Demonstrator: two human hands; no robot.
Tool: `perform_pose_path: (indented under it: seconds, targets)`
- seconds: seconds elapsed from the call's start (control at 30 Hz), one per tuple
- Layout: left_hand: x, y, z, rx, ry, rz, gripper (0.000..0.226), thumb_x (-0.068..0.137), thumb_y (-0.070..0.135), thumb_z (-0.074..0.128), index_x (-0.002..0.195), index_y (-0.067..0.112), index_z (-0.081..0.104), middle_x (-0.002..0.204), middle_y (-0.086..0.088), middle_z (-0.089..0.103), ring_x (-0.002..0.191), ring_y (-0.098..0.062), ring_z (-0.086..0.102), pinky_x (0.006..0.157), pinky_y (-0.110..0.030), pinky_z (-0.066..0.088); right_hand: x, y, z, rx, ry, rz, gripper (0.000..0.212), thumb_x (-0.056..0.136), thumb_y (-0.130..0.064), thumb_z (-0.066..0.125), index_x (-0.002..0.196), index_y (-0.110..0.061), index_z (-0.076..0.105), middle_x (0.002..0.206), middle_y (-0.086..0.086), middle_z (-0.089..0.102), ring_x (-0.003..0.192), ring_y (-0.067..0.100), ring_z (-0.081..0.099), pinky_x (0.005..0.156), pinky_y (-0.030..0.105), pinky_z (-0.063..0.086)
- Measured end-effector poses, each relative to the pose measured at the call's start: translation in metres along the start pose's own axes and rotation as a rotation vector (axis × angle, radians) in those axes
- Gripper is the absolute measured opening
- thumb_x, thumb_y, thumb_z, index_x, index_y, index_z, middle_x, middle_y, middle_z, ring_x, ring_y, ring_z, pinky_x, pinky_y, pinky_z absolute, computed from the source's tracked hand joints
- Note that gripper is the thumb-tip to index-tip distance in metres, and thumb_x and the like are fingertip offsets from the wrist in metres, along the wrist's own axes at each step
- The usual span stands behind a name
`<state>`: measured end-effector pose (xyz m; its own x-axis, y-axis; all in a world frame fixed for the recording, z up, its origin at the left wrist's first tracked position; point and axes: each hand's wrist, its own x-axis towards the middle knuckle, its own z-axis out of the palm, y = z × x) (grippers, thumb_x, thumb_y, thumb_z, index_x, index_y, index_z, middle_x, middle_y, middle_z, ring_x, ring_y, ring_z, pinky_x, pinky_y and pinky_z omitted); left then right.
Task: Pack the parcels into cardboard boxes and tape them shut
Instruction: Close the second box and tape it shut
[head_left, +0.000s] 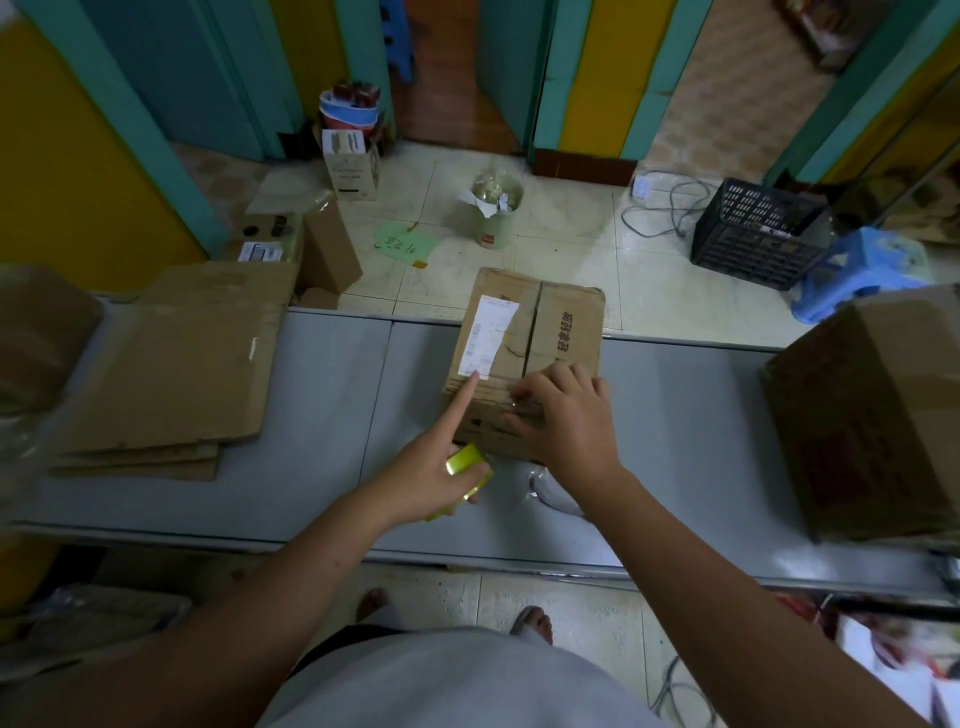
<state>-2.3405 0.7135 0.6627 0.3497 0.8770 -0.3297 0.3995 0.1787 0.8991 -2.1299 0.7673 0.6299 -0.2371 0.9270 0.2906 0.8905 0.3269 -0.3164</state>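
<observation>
Head view: right hand (563, 415) flat on cardboard box (524, 358); left hand (436, 478) grips seemingly a yellow cutter (465, 460), forefinger touching it.

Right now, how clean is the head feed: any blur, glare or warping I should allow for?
Head view: dim, with soft glare on the grey table; wide-angle bending at the edges; far-left box and floor clutter smeared; the central box, left hand holding the yellow tool, and right hand reasonably sharp.
</observation>
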Motion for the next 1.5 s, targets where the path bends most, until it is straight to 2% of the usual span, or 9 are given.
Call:
perform_pose_path:
  seconds: [0.2,0.37,0.5,0.67,1.0,1.17,1.23,1.33,1.5]
  targets:
    - [-0.013,-0.019,-0.01,-0.012,0.042,-0.013,0.101,0.103,0.023,0.068,0.153,0.07,-0.006,0.085,-0.006,0.075,0.069,-0.015,0.075,0.059,-0.035,0.061,0.001,0.004,-0.002,0.014,0.012,-0.006,0.032,0.083,-0.05,0.081,0.106,-0.03,0.071,0.104,-0.008,0.062,0.1,0.017,0.052,0.084,0.028,0.024]
    - [-0.02,-0.022,-0.016,-0.034,0.085,0.018,0.102,0.101,0.027,0.07,0.155,0.068,-0.006,0.09,-0.006,0.078,0.079,-0.017,0.077,0.065,-0.033,0.061,-0.006,0.003,-0.013,0.101,-0.011,-0.001,0.056,0.078,-0.065,0.074,0.118,-0.026,0.07,0.119,-0.002,0.06,0.113,0.022,0.052,0.092,0.04,0.039]
    - [-0.028,-0.008,-0.02,-0.03,0.088,0.081,0.103,0.1,0.028,0.071,0.153,0.071,-0.007,0.101,0.0,0.079,0.093,-0.018,0.077,0.077,-0.029,0.06,-0.016,-0.015,-0.035,0.307,0.107,-0.03,0.027,0.098,-0.04,0.066,0.112,-0.018,0.073,0.114,-0.002,0.061,0.108,0.016,0.054,0.09,0.042,0.05]
    - [-0.032,0.01,-0.019,-0.002,0.048,0.16,0.105,0.099,0.024,0.072,0.153,0.072,-0.005,0.12,-0.012,0.075,0.096,-0.032,0.075,0.088,-0.057,0.061,-0.023,-0.053,-0.049,0.564,-0.32,-0.015,0.031,0.103,-0.032,0.061,0.132,-0.022,0.065,0.118,-0.007,0.064,0.111,0.004,0.06,0.095,0.022,0.049]
    - [-0.029,0.02,-0.015,0.077,-0.008,0.171,0.105,0.1,0.031,0.071,0.152,0.071,-0.011,0.092,-0.016,0.073,0.083,-0.04,0.071,0.079,-0.062,0.058,-0.028,-0.059,-0.053,0.752,-0.299,0.249,0.012,0.093,-0.012,0.077,0.085,-0.021,0.077,0.078,-0.015,0.073,0.073,0.007,0.067,0.067,0.017,0.05]
    - [-0.029,0.027,-0.009,0.042,0.067,0.118,0.12,0.089,0.037,0.082,0.151,0.071,-0.015,0.085,-0.003,0.076,0.074,-0.024,0.071,0.069,-0.043,0.06,-0.033,-0.045,-0.059,0.858,-0.427,0.332,0.014,0.099,-0.013,0.068,0.086,-0.018,0.071,0.073,-0.006,0.069,0.068,0.005,0.061,0.066,0.022,0.049]
    - [-0.026,0.03,-0.009,0.047,0.107,0.074,0.121,0.082,0.045,0.087,0.153,0.069,-0.008,0.097,-0.001,0.078,0.08,-0.013,0.075,0.063,-0.032,0.06,-0.035,-0.041,-0.068,0.982,-0.443,0.348,0.014,0.1,-0.01,0.066,0.088,-0.013,0.072,0.075,0.004,0.071,0.072,0.014,0.065,0.072,0.029,0.055]
    - [-0.026,0.037,-0.009,-0.007,0.155,0.033,0.099,0.076,0.042,0.091,0.148,0.056,0.025,0.078,0.014,0.075,0.062,-0.009,0.072,0.05,-0.027,0.055,-0.034,-0.037,-0.076,1.084,-0.438,0.358,0.013,0.102,-0.008,0.064,0.092,-0.005,0.072,0.077,0.01,0.071,0.074,0.02,0.066,0.075,0.029,0.055]
    - [-0.017,0.021,-0.03,-0.219,-0.017,0.117,0.039,0.087,0.055,0.079,0.095,0.018,0.069,0.069,-0.007,0.072,0.056,-0.018,0.068,0.052,-0.031,0.056,-0.024,-0.022,-0.083,1.395,-0.385,0.575,0.014,0.1,0.0,0.058,0.09,0.002,0.068,0.073,0.011,0.06,0.07,0.02,0.057,0.069,0.029,0.053]
